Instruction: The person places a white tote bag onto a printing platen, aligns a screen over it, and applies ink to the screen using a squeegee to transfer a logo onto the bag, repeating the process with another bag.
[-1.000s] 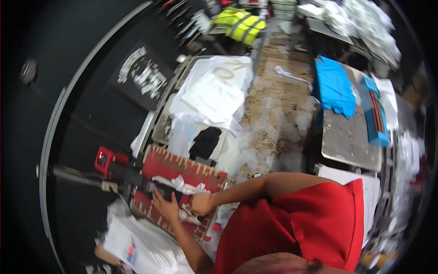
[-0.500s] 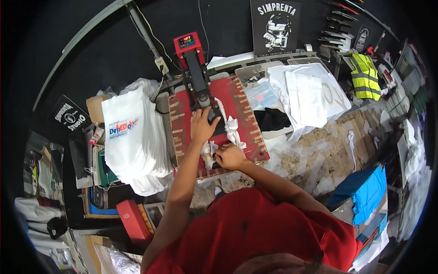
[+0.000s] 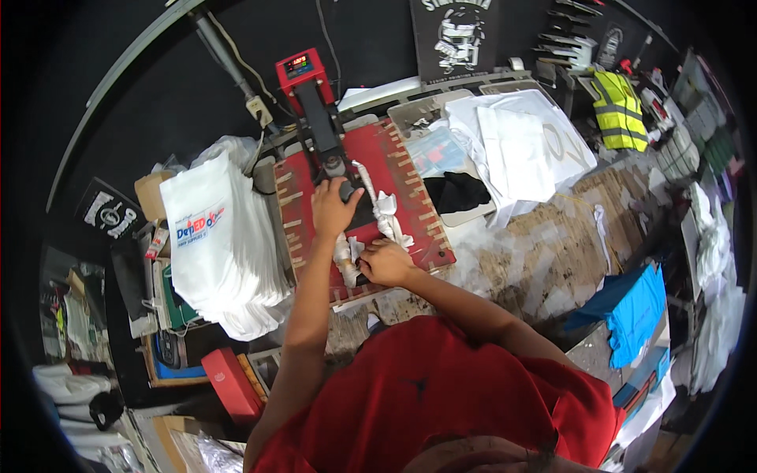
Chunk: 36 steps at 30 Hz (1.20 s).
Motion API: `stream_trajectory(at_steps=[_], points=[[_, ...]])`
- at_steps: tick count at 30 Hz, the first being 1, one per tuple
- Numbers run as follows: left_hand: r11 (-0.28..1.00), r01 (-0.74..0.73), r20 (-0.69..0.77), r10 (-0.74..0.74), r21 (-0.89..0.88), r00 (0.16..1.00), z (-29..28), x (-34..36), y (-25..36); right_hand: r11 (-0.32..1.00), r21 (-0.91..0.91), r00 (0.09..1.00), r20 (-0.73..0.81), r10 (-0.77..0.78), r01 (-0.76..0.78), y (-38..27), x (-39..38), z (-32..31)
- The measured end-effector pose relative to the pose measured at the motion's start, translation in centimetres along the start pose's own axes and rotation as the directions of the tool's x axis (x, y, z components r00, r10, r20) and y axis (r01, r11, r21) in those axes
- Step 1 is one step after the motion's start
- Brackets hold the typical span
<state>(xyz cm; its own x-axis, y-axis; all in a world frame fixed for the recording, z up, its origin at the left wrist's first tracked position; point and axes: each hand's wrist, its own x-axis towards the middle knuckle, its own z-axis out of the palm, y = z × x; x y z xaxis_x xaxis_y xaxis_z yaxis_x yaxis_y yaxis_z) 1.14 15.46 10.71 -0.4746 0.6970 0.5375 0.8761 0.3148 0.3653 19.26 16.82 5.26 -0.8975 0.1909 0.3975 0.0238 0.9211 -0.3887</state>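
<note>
A heat press [image 3: 394, 177] with a red plate stands before me, its edges marked with strips of tape. My left hand [image 3: 334, 211] reaches over its middle, fingers curved around a dark knob [image 3: 346, 191] below the press's black arm. White cloth is wound and knotted around the press's handle [image 3: 385, 207], whose two sides run toward me. My right hand [image 3: 386, 262] lies at the handle's near end, fingers curled onto it between the wrapped sides. The part under that hand is mostly hidden.
A thick stack of white printed bags [image 3: 213, 236] stands left of the press. To the right lie white sheets [image 3: 516, 150] and a black cloth [image 3: 457, 192]. Farther right are a yellow vest [image 3: 619, 110] and blue bags [image 3: 635, 319]. A red box [image 3: 231, 385] sits near my left elbow.
The whole view has shifted, so the press appears a little farther left and higher. Both hands stay at the same places on the press.
</note>
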Motion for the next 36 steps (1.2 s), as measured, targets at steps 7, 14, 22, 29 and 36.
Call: stream_trajectory(at_steps=[7,14,22,29,36], points=[[0.984,-0.172,-0.009,0.172,-0.048,0.985,1.0,0.6,0.3,0.998,0.062,0.997,-0.076,-0.02,0.025,2.1,-0.9,3.2],[0.998,-0.055,0.08,0.054,0.013,0.995,0.5,0.1,-0.8,1.0,0.003,0.993,-0.12,-0.021,0.022,0.7,-0.1,2.9],[0.998,-0.063,0.122,0.06,0.025,0.991,0.4,0.2,-0.2,0.999,0.005,0.977,-0.213,-0.035,0.036,1.1,-0.4,3.9],[0.998,-0.063,0.118,0.063,-0.006,0.991,0.3,0.1,-0.8,1.0,-0.025,0.987,-0.163,-0.004,0.0,0.6,-0.4,3.3],[0.998,-0.059,0.119,0.061,-0.015,0.991,0.3,0.1,-0.7,0.999,-0.04,0.991,-0.132,0.027,-0.032,0.4,-0.5,3.1]])
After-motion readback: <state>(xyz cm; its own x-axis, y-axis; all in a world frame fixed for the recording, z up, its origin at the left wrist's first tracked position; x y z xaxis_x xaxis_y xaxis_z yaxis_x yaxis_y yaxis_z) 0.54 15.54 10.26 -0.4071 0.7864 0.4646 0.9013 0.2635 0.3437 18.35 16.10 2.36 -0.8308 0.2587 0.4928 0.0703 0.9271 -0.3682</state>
